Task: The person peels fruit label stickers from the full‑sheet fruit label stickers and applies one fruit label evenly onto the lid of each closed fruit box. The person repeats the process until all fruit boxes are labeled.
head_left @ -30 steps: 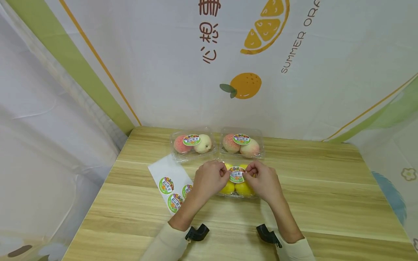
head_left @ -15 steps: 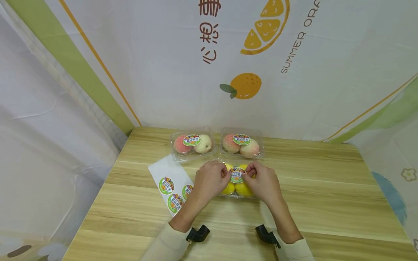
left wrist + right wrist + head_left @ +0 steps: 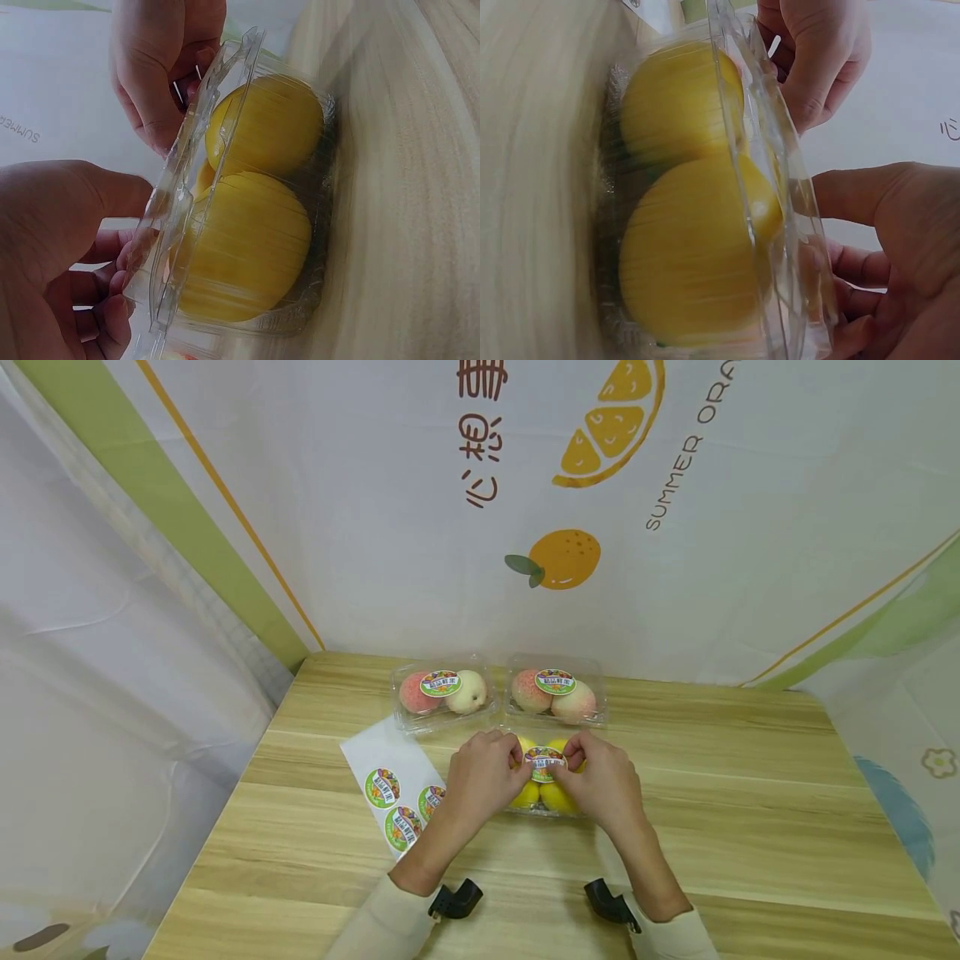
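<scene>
Both hands meet over a clear plastic clamshell box point(image 3: 546, 811) of yellow fruit point(image 3: 555, 796). A round fruit label sticker point(image 3: 546, 763) lies at the lid's top, between the thumbs. My left hand point(image 3: 486, 774) has its thumb at the sticker's left edge; in the left wrist view its thumb touches the lid and its other fingers are bent. My right hand point(image 3: 609, 779) lays its thumb over the sticker's right part, with fingers curled beside it. Whether either hand pinches the sticker's edge or only presses it is hidden.
Behind stand two clear boxes of peaches, the left box point(image 3: 408, 718) and the right box point(image 3: 597, 717), each with a label on its lid. A white sticker sheet point(image 3: 386, 745) with several round labels lies left, partly under the left forearm. A printed curtain point(image 3: 375, 527) hangs behind the table point(image 3: 750, 793).
My right thumb has slid slightly inward over the sticker, and the sticker looks a little flatter. The hands otherwise stay in place; the boxes and sheet have not moved.
</scene>
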The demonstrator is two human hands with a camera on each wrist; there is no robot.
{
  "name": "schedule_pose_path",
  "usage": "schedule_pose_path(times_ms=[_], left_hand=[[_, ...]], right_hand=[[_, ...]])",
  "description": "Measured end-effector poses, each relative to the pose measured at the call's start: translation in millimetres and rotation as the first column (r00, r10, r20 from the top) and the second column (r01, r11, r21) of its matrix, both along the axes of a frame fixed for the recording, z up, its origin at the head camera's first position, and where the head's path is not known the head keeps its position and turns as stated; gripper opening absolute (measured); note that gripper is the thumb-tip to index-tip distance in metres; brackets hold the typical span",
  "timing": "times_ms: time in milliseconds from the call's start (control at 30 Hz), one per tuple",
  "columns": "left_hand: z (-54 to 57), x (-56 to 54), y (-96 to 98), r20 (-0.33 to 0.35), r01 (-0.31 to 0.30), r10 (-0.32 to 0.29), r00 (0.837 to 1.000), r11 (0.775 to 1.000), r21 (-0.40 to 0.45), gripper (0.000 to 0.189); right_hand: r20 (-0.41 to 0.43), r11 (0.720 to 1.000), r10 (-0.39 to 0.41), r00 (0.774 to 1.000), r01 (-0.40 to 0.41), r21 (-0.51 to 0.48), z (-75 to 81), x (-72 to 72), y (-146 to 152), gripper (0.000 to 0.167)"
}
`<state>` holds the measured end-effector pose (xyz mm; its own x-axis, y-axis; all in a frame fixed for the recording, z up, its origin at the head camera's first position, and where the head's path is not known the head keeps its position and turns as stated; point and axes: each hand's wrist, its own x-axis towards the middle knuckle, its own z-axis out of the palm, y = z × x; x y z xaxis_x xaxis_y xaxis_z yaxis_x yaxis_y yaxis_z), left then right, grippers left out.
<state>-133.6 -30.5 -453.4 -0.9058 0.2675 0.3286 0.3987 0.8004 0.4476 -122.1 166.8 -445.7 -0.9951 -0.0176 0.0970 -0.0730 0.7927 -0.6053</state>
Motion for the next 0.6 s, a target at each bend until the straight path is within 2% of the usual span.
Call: schedule_pose_path(times_ms=[200,600], left_hand=[[-0.8,-0.2,0.5,0.018,-0.003,0.003,1.0,1.0,-0.007,0.04],[-2.9,-1.9,-0.9,-0.01,-0.024,0.024,1.0,1.0,0.02,0.034]], right_hand=[[-0.03,1.0,-0.012,0.999,0.013,0.02,-1.7,0.0,-1.6,0.027],[-0.071,0.999,-0.041,0.997,0.043,0.027,-4.4,-0.8,-1.8,0.026]])
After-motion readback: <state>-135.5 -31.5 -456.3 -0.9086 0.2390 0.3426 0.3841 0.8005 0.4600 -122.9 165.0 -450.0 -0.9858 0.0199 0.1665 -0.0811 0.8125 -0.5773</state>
